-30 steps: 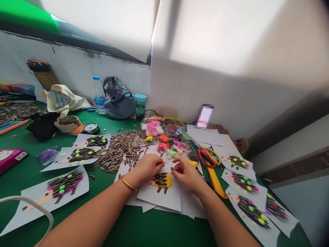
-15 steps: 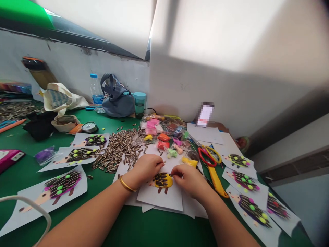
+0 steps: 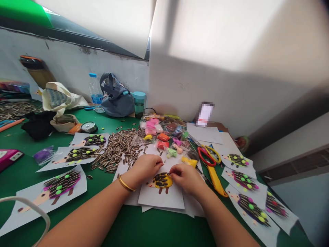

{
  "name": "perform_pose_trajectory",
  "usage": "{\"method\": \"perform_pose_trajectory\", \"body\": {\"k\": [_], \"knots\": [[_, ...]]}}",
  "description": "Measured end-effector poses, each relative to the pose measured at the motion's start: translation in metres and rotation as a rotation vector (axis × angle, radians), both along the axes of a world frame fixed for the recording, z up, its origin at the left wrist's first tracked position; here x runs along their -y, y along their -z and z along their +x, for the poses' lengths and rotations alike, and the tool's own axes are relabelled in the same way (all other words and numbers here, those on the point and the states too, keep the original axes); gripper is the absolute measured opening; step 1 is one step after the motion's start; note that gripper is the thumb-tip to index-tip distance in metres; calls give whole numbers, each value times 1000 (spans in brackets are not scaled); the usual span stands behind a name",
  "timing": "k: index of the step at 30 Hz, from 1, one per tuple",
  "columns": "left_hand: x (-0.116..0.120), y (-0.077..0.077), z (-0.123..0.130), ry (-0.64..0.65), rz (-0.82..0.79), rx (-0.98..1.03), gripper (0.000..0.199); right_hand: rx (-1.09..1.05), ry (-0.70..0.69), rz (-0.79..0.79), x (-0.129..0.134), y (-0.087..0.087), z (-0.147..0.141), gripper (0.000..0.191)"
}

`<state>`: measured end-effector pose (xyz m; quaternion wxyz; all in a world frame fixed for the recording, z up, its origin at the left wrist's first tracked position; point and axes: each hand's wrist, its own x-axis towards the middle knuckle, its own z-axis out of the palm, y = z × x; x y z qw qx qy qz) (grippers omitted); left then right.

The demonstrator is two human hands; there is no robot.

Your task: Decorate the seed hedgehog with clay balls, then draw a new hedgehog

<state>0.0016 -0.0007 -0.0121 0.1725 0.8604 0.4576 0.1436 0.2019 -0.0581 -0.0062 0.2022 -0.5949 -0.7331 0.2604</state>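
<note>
A white sheet (image 3: 164,202) lies before me with a small hedgehog picture on it: a yellow clay body (image 3: 169,181) partly covered with dark sunflower seeds (image 3: 161,178), plus brown legs. My right hand (image 3: 186,176) is closed in a pinch at the body's upper right edge, on a small dark sunflower seed (image 3: 168,174). Above the hedgehog's head, my left hand (image 3: 150,167), with a gold bangle on its wrist, has its fingers pressed together. Whatever is between them, if anything, is hidden.
A heap of sunflower seeds (image 3: 115,151) lies left of the sheet. Bagged coloured clay (image 3: 164,137), red-handled scissors (image 3: 205,157) and a yellow cutter (image 3: 216,181) are behind and right. Hedgehog pictures (image 3: 61,187) flank both sides. A white cable (image 3: 38,207) curves at lower left.
My right hand has shifted slightly left, bringing the seed onto the edge of the yellow body. The white sheet sits slightly further right. My left hand has barely moved.
</note>
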Motion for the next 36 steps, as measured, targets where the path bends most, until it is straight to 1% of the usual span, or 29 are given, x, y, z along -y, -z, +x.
{"method": "perform_pose_trajectory", "body": {"k": [20,25,29,32,36], "knots": [[0,-1,1,-6,-25,1,23,145,-46,106,-3,12,-8,18],[0,1,1,3,-2,-12,23,163,-41,95,-4,12,-10,18],[-1,2,1,8,-13,-17,24,113,-30,71,-4,13,-7,17],[-1,2,0,18,-17,-13,25,57,-9,47,-3,10,-2,18],[-1,2,0,21,-11,-9,25,57,-19,22,-3,6,3,16]]}}
